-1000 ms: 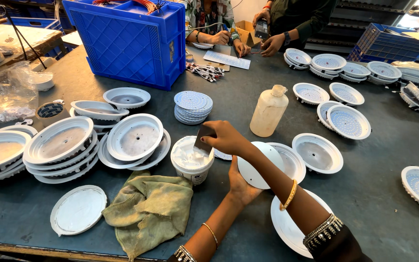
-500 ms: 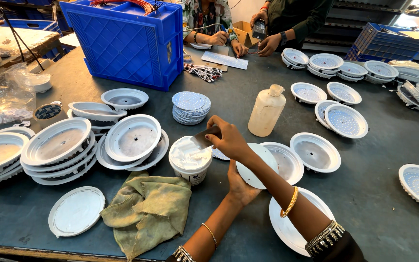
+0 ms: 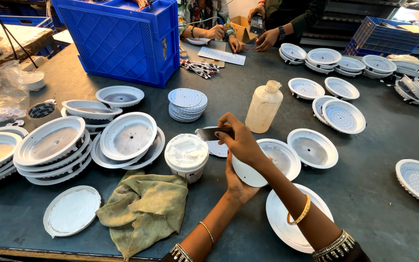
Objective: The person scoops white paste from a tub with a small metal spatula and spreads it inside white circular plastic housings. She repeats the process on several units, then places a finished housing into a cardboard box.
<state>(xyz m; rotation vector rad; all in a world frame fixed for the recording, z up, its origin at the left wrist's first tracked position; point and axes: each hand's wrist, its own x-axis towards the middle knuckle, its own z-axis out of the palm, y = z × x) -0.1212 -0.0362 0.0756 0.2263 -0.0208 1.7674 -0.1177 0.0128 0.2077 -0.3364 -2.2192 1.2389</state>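
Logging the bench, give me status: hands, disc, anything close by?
Left hand cups white disc from below. Right hand holds flat blade over paste tub. Plastic bottle stands just behind.

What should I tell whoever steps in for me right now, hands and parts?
Left hand: holds a white disc from below.
Right hand: grips a flat blade, held out toward the tub.
Tub of white paste sits open in front, rag beside it, bottle behind.
Done: cannot tell whether the held disc has paste on it.
Left: empty housings are stacked to the left; a white plate lies under the right forearm.
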